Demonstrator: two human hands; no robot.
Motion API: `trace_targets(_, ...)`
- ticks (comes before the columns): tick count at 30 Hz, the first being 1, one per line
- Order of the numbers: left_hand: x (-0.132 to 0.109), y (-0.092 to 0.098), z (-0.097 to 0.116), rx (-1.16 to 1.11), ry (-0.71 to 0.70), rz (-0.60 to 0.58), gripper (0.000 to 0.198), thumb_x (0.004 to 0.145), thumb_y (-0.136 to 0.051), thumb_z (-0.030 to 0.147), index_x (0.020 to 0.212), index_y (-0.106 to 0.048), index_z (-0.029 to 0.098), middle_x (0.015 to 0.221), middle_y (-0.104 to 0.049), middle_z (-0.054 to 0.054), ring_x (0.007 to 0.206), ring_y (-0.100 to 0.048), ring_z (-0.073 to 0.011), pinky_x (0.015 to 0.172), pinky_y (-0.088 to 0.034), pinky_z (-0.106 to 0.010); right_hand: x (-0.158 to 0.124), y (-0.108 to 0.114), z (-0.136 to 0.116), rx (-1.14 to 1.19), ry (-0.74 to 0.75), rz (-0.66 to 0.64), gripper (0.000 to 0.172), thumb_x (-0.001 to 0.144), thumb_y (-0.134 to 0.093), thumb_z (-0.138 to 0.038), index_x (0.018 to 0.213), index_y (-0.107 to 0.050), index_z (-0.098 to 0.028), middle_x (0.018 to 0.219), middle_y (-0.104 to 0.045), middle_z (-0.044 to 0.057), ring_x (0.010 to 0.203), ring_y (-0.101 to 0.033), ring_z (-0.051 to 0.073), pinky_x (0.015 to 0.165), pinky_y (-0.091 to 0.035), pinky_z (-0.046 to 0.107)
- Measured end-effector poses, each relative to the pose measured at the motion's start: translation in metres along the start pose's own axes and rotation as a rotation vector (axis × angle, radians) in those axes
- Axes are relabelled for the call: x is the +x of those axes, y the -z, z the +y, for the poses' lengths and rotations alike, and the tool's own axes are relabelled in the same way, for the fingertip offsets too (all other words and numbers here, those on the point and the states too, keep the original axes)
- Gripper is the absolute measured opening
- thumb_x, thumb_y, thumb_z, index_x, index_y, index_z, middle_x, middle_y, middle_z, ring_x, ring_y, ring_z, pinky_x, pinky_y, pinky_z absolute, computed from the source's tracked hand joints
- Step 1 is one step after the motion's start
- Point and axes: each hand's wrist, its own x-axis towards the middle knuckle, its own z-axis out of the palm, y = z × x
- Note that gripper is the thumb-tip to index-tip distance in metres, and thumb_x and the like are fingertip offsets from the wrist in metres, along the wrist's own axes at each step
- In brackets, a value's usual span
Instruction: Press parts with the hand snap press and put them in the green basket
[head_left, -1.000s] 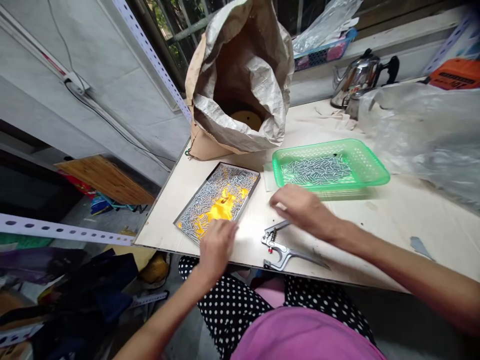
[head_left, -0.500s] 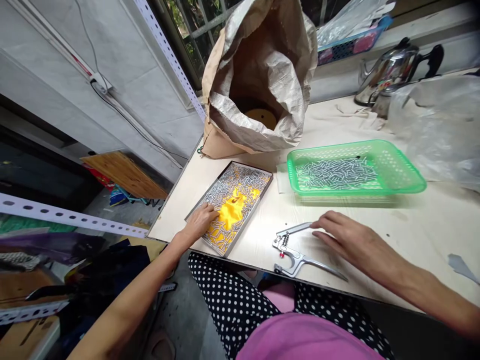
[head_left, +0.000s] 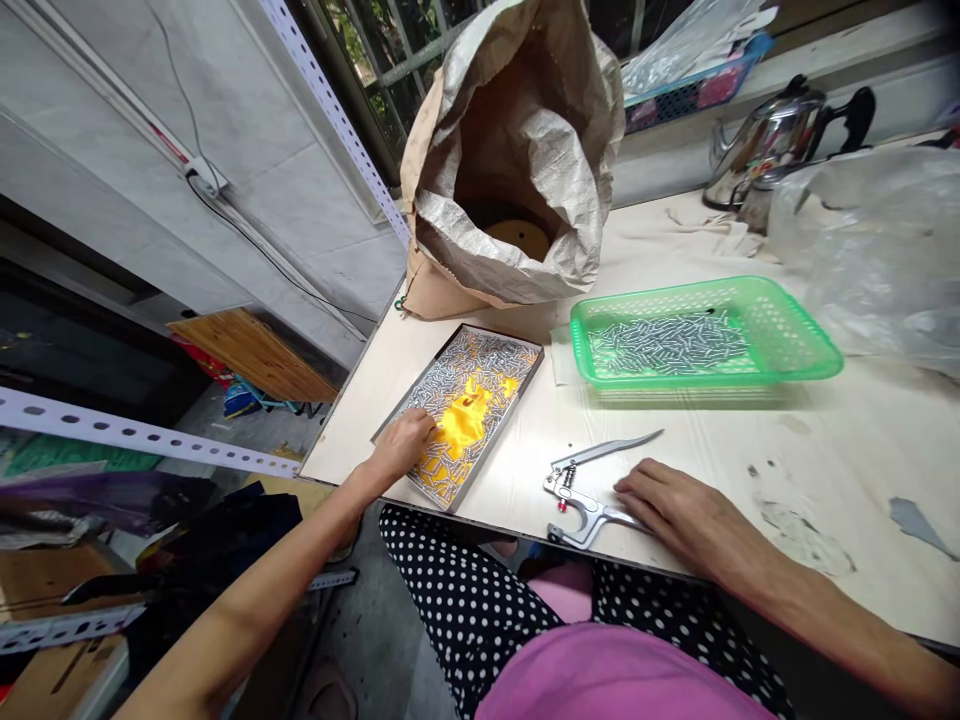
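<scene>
At the shallow grey tray point(head_left: 495, 440) on the left, my left hand point(head_left: 405, 443) reaches over the near left rim with its fingers curled together; anything pinched in them is too small to make out. Many small silvery metal pieces point(head_left: 435, 385) lie over the tray's yellow bottom. My right hand point(head_left: 675, 510) is palm down at the table's front, fingers stretched out over the lower handle of metal hand pliers point(head_left: 589, 515). The pliers lie on the table with their handles apart and a spring between them. The end of the lower handle is hidden under my hand.
Behind the pliers stands a green perforated basket point(head_left: 795, 350) with more small metal pieces. A large open paper sack point(head_left: 427, 270) is at the back. A metal kettle point(head_left: 780, 140) and a clear plastic bag point(head_left: 877, 270) occupy the back right. The table's front edge is close to my lap.
My right hand has moved down from the pliers' upper handle to the lower one. My left hand stays at the tray, its fingers drawn in slightly.
</scene>
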Motion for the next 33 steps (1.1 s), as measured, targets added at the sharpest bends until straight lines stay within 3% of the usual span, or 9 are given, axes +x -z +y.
trace_targets(3,0.003,0.01,0.029,-0.374,0.195,0.209,0.019,0.089,-0.052,0.026,0.078,-0.064,0.017,0.076,-0.065,-0.003,0.068,-0.06,-0.0145,0.065,-0.047,-0.025,0.029,0.008,-0.027,0.195,0.002,0.094,0.025,0.098,-0.042,-0.032,0.093,-0.064,-0.021,0.088,-0.064,0.005,0.079,-0.062,0.016,0.072,-0.05,0.03)
trace_targets(6,0.003,0.019,0.071,-0.716,0.357,0.326,0.023,0.086,-0.055,0.037,0.079,-0.065,0.017,0.067,-0.063,0.001,0.051,-0.057,-0.0114,0.051,-0.045,-0.022,0.075,0.001,-0.058,0.453,-0.035,0.205,0.02,0.091,-0.056,-0.034,0.104,-0.063,-0.02,0.089,-0.066,0.004,0.079,-0.061,0.016,0.074,-0.049,0.031)
trace_targets(9,0.0,0.024,0.106,-0.806,0.367,0.408,0.025,0.085,-0.055,0.039,0.078,-0.066,0.017,0.068,-0.063,0.0,0.052,-0.058,-0.0114,0.048,-0.044,-0.02,0.119,-0.021,-0.079,0.725,-0.171,0.225,0.026,0.082,-0.067,-0.038,0.098,-0.063,-0.017,0.085,-0.066,0.004,0.074,-0.06,0.015,0.068,-0.048,0.028)
trace_targets(11,-0.003,0.024,0.118,-0.788,0.361,0.452,0.024,0.085,-0.054,0.037,0.077,-0.066,0.017,0.07,-0.064,-0.001,0.054,-0.059,-0.0112,0.049,-0.044,-0.02,0.137,-0.036,-0.088,0.812,-0.189,0.207,0.022,0.08,-0.068,-0.037,0.089,-0.063,-0.017,0.081,-0.066,0.003,0.072,-0.06,0.014,0.065,-0.047,0.027)
trace_targets(15,-0.01,0.022,0.117,-0.818,0.406,0.465,0.028,0.086,-0.053,0.039,0.072,-0.064,0.017,0.06,-0.061,0.001,0.05,-0.058,-0.0116,0.051,-0.044,-0.021,0.152,-0.054,-0.097,0.801,-0.185,0.211,0.011,0.082,-0.063,-0.025,0.073,-0.061,-0.018,0.07,-0.064,-0.001,0.067,-0.056,0.012,0.064,-0.043,0.025)
trace_targets(21,-0.019,0.015,0.103,-0.881,0.467,0.451,0.029,0.085,-0.055,0.042,0.077,-0.066,0.017,0.059,-0.062,0.001,0.051,-0.061,-0.0138,0.054,-0.046,-0.023,0.159,-0.066,-0.106,0.774,-0.155,0.171,0.006,0.082,-0.062,-0.018,0.075,-0.061,-0.017,0.071,-0.063,-0.001,0.065,-0.055,0.011,0.062,-0.041,0.024)
trace_targets(26,-0.023,0.016,0.096,-0.848,0.443,0.483,0.021,0.083,-0.055,0.034,0.088,-0.068,0.018,0.08,-0.07,-0.003,0.067,-0.066,-0.0162,0.065,-0.051,-0.026,0.164,-0.074,-0.111,0.637,0.007,0.213,0.012,0.085,-0.06,-0.016,0.074,-0.059,-0.018,0.073,-0.062,-0.001,0.069,-0.054,0.012,0.066,-0.04,0.026)
trace_targets(30,-0.025,0.016,0.092,-0.709,0.398,0.493,0.014,0.081,-0.055,0.026,0.08,-0.068,0.02,0.076,-0.069,-0.002,0.069,-0.064,-0.016,0.068,-0.048,-0.026,0.159,-0.078,-0.112,0.565,0.137,0.275,0.008,0.089,-0.057,-0.016,0.081,-0.056,-0.018,0.08,-0.059,0.001,0.075,-0.053,0.014,0.07,-0.041,0.027)
trace_targets(33,-0.027,0.015,0.089,-0.655,0.358,0.51,0.013,0.078,-0.056,0.025,0.075,-0.067,0.019,0.076,-0.069,-0.004,0.07,-0.062,-0.0168,0.067,-0.047,-0.026,0.155,-0.077,-0.112,0.493,0.254,0.239,0.009,0.092,-0.05,-0.013,0.086,-0.054,-0.018,0.085,-0.058,0.003,0.081,-0.052,0.016,0.075,-0.042,0.029)
